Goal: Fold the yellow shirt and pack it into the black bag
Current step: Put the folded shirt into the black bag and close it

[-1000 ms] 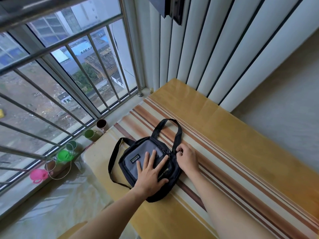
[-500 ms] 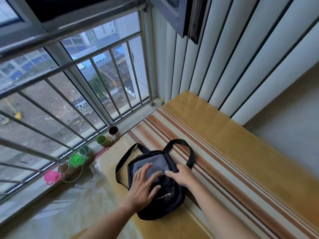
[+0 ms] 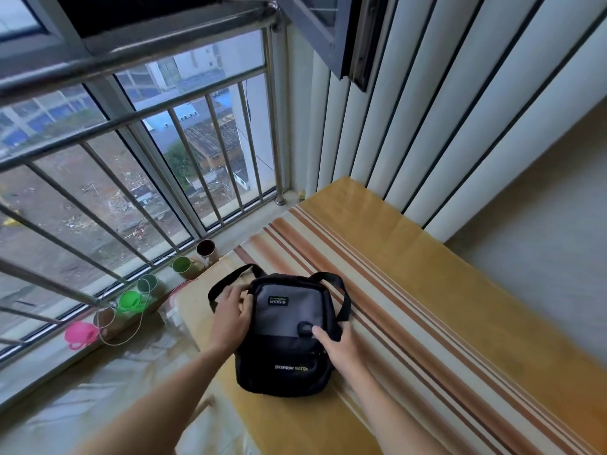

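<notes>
The black bag with a grey front panel lies flat on the striped table, its strap looped behind it. My left hand holds the bag's upper left side, fingers curled against the edge by the strap. My right hand grips the bag's right side, with the thumb on the front face beside a small black pull. The bag's zip looks closed. No yellow shirt is in view.
Several small cups stand on the windowsill to the left: a brown cup, a green cup, a pink cup. Metal window bars rise behind them. White vertical panels back the table. Clear plastic sheeting lies lower left.
Both hands moved off the bag's front to its left and right sides. The bag has turned straighter toward me, and the view has tilted up.
</notes>
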`<state>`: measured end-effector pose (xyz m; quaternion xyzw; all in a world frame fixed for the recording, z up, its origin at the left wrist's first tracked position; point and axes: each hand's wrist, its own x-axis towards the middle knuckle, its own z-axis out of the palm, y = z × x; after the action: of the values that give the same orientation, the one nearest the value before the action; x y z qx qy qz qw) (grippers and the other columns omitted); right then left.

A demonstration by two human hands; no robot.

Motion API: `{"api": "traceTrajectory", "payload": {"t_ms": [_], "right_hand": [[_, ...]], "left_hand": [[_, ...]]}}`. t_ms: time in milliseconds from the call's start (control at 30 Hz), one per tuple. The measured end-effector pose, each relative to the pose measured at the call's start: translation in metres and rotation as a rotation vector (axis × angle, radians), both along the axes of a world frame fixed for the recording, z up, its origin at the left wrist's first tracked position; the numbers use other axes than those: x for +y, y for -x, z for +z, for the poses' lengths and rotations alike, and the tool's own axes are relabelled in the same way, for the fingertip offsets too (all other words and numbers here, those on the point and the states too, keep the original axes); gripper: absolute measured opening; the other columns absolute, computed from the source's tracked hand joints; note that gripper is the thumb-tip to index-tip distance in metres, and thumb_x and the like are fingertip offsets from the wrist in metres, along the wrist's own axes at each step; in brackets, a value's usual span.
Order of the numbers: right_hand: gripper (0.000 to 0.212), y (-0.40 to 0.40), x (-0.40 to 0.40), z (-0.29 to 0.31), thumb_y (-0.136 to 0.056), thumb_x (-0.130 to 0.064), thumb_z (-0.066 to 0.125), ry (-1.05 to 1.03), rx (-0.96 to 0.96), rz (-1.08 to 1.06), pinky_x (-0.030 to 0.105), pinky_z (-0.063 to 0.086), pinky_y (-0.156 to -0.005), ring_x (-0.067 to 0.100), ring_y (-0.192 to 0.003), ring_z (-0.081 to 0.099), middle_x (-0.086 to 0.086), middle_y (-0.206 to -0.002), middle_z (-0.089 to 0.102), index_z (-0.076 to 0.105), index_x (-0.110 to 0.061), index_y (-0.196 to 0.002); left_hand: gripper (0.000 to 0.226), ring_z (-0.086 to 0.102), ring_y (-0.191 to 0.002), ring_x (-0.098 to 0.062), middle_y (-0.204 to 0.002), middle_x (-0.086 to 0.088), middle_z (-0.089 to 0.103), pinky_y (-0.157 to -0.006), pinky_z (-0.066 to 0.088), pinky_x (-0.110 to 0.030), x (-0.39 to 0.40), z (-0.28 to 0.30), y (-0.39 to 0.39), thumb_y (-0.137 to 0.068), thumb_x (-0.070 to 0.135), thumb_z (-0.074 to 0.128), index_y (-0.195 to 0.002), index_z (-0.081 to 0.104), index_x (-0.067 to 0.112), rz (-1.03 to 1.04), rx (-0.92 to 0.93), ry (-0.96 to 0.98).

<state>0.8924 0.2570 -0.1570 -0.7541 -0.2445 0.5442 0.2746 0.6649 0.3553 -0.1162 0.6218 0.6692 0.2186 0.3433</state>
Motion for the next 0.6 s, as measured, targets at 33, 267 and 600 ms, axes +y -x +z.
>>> {"api": "traceTrajectory", "payload": {"t_ms": [33, 267, 600], "right_hand": [[0.096, -0.003, 0.000, 0.007, -0.052, -0.083, 0.072, -0.009, -0.070, -0.066, 0.042, 0.051, -0.096, 0.023, -0.114, 0.059, 0.002, -0.127, 0.056, 0.043, -0.025, -0.122], [0.118, 0.001, 0.023, 0.020, -0.060, -0.078, 0.073, 0.054, 0.024, -0.183, 0.051, 0.039, -0.110, 0.032, -0.140, 0.036, 0.007, -0.158, 0.028, 0.020, -0.025, -0.151], [0.057, 0.060, 0.068, 0.025, -0.088, -0.036, 0.071, 0.019, 0.185, -0.099, 0.032, 0.051, -0.076, 0.017, -0.100, 0.056, 0.001, -0.121, 0.054, 0.032, -0.031, -0.128]], "left_hand": [[0.021, 0.052, -0.113, -0.022, -0.122, -0.003, 0.045, -0.102, 0.042, -0.035, 0.002, 0.002, 0.003, -0.099, 0.019, 0.050, -0.117, 0.061, 0.013, 0.048, 0.045, -0.061], [0.065, 0.057, -0.106, -0.038, -0.125, -0.021, 0.058, -0.103, 0.044, -0.052, 0.029, -0.015, 0.033, -0.090, 0.058, 0.037, -0.128, 0.051, 0.007, 0.509, -0.164, 0.453], [0.068, 0.062, -0.110, -0.017, -0.120, 0.005, 0.064, -0.090, 0.054, -0.037, 0.102, -0.018, 0.029, -0.068, 0.055, 0.079, -0.125, 0.054, 0.029, -0.148, -0.216, 0.426]]}}
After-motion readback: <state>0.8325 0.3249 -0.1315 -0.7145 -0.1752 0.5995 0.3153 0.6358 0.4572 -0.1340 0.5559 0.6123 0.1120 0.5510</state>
